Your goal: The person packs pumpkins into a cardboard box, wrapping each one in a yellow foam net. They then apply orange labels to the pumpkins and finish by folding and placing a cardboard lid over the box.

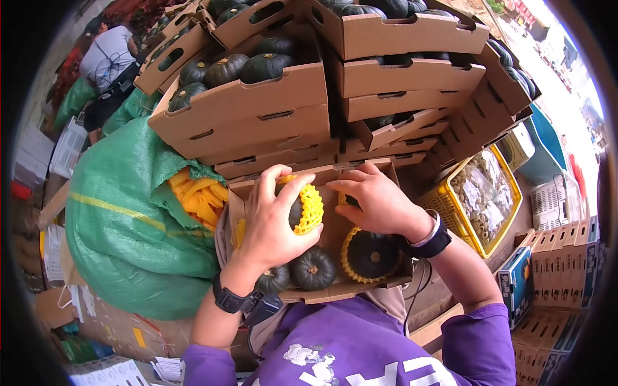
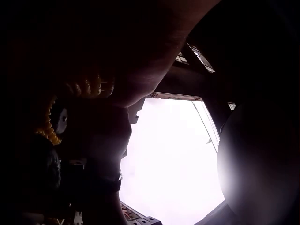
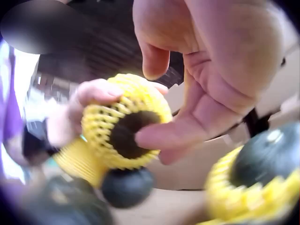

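My left hand (image 1: 273, 222) grips a dark green kabocha squash (image 1: 295, 215) wearing a yellow foam net (image 1: 310, 207), above an open cardboard box (image 1: 325, 295). In the right wrist view, the net's round opening leaves dark rind (image 3: 131, 133) bare. My right hand (image 1: 383, 201) hovers to the right with loosely bent fingers; its fingertips (image 3: 154, 138) overlap that opening in the right wrist view. Beneath it, another netted squash (image 1: 372, 256) lies in the box, beside bare squashes (image 1: 313, 267). The left wrist view is mostly dark, with some yellow netting (image 2: 48, 124) showing.
Left of the box, a green woven sack (image 1: 122, 219) spills yellow foam nets (image 1: 196, 199). Stacked cartons of squashes (image 1: 257, 96) rise behind it. A yellow crate (image 1: 460, 222) stands at the right, flat cartons (image 1: 566, 257) beyond. Another person (image 1: 109, 58) is at the far left.
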Demonstrator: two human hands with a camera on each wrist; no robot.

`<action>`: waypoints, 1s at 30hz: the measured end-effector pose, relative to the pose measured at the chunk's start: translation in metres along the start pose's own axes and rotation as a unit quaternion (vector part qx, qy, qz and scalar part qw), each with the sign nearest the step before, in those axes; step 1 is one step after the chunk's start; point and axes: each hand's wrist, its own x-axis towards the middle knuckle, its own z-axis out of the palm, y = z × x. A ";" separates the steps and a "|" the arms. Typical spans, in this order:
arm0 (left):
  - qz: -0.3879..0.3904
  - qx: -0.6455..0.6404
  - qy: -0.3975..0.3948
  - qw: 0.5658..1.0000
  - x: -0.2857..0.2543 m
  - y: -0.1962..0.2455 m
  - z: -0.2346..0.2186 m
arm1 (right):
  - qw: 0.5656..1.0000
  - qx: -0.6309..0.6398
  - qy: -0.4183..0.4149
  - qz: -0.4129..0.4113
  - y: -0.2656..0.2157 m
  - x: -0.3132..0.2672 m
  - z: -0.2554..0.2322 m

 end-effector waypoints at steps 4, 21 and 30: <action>0.053 0.300 -0.066 0.950 0.008 0.003 0.064 | 0.963 -0.259 -0.074 -0.030 0.003 0.000 0.021; 0.025 -0.021 -0.089 0.995 -0.030 0.024 -0.043 | 0.993 -0.106 -0.048 0.016 -0.032 -0.008 -0.010; 0.009 -0.007 0.014 1.000 -0.077 -0.017 -0.066 | 0.990 0.015 -0.098 -0.100 -0.071 0.003 -0.011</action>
